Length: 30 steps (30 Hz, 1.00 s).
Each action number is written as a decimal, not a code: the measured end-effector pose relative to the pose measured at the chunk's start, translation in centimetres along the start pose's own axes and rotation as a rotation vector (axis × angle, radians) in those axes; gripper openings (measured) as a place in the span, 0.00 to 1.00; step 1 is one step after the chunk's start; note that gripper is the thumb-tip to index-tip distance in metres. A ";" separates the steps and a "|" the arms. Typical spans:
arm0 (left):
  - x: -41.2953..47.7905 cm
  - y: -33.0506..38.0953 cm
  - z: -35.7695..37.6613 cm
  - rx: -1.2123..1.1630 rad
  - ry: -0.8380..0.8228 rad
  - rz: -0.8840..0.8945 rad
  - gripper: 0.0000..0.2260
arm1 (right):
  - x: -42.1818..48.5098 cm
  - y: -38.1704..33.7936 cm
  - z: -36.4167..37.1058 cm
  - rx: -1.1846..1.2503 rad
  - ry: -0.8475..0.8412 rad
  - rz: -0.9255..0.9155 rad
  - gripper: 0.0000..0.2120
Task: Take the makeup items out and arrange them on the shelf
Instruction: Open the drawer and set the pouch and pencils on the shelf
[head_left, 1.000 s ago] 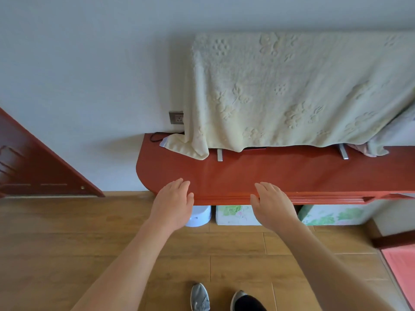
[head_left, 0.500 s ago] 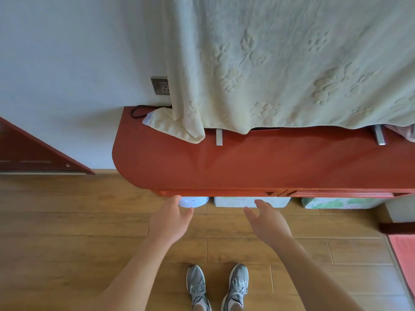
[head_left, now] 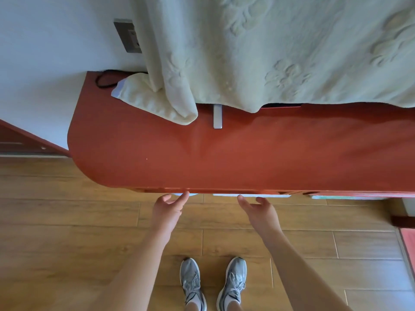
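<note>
Left hand [head_left: 167, 208], right hand [head_left: 261, 209] at front edge of shelf [head_left: 224, 158]; each grip loose, fingers spread, holding nothing. Towel [head_left: 269, 52] drapes over shelf back.

The shelf [head_left: 224, 158] sits against the wall [head_left: 45, 63], above the floor [head_left: 67, 221]. A cloth [head_left: 269, 52] hangs over the back of the shelf, and its corner lies on the shelf at the left. A cord [head_left: 105, 79] lies behind that corner. A socket [head_left: 128, 35] is on the wall above the cord. A bar [head_left: 217, 116] pokes out from under the cloth. The left hand [head_left: 167, 208] and right hand [head_left: 260, 211] are side by side, just in front of the shelf's edge. Two shoes [head_left: 193, 281] stand on the floor nearer than the hands.
</note>
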<state>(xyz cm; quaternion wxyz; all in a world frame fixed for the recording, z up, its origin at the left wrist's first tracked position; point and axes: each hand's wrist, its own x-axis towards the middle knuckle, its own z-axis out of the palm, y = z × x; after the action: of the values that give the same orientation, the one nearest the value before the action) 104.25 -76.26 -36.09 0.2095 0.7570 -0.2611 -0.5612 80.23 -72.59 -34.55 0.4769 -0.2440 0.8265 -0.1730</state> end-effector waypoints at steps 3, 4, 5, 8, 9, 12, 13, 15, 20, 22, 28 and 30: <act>1.5 -0.4 0.7 -0.237 -0.020 -0.055 0.40 | 1.4 1.2 1.0 0.295 -0.013 0.078 0.44; 1.9 -0.6 0.9 -0.303 -0.020 -0.060 0.38 | 1.7 1.4 1.3 0.387 -0.023 0.092 0.44; 2.2 -0.7 1.0 -0.368 -0.019 -0.062 0.37 | 2.0 1.6 1.4 0.464 -0.033 0.099 0.44; 2.8 -1.1 1.3 -0.528 -0.036 -0.044 0.29 | 2.6 1.6 1.6 0.626 -0.047 0.107 0.41; 2.9 -1.3 1.3 -0.565 -0.045 -0.036 0.22 | 2.7 1.5 1.7 0.663 -0.052 0.109 0.40; 3.1 -1.5 1.6 -0.654 -0.061 -0.013 0.07 | 2.7 1.4 2.0 0.732 -0.045 0.095 0.36; 3.2 -1.5 1.8 -0.686 -0.064 -0.005 0.08 | 2.7 1.4 2.2 0.758 -0.041 0.089 0.35; 3.3 -1.7 1.9 -0.738 -0.069 0.013 0.10 | 2.7 1.5 2.4 0.815 -0.039 0.083 0.35; 3.4 -2.1 2.1 -0.761 -0.080 0.038 0.15 | 2.8 1.7 3.1 0.870 -0.052 0.067 0.35; 3.3 -2.3 1.9 -0.754 -0.095 0.050 0.21 | 2.7 1.7 3.3 0.880 -0.054 0.063 0.35; 2.7 -3.1 1.0 -0.750 -0.158 0.045 0.18 | 2.2 2.5 4.1 0.902 -0.043 0.034 0.36; 2.0 -3.2 0.9 -0.738 -0.174 0.051 0.12 | 1.9 2.9 4.3 0.910 -0.036 0.027 0.36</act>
<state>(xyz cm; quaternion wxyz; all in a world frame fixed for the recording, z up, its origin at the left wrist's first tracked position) 104.33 -75.11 -39.77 0.4589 0.5733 -0.0772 -0.6744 82.48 -71.50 -39.51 0.5520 -0.0018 0.6612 -0.5080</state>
